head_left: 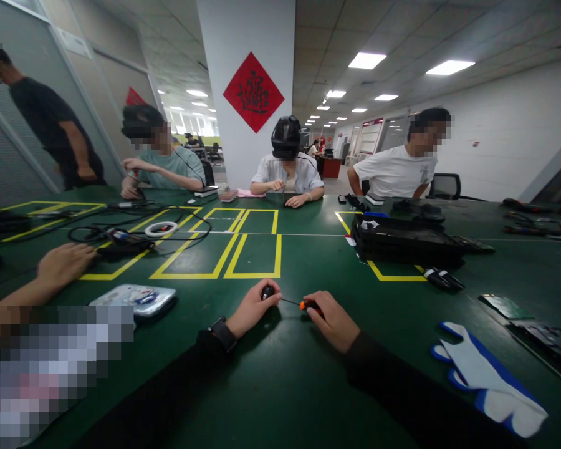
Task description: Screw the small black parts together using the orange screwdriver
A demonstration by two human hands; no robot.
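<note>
My left hand (251, 310) rests on the green table (280, 374), its fingers pinched round a small black part (267, 291). My right hand (331, 320) is closed on the orange-and-black handle of a small screwdriver (303, 305). The thin shaft runs left from the handle to the black part, so the tip meets it between my two hands. Both my sleeves are black, and a black watch (223, 332) sits on my left wrist.
White-and-blue gloves (489, 380) lie at right. Black cases (402, 240) sit beyond them, cables and a tape roll (161, 229) at back left. A neighbour's hand (63, 265) rests near a phone-like device (135, 298). Several people sit along the far edge.
</note>
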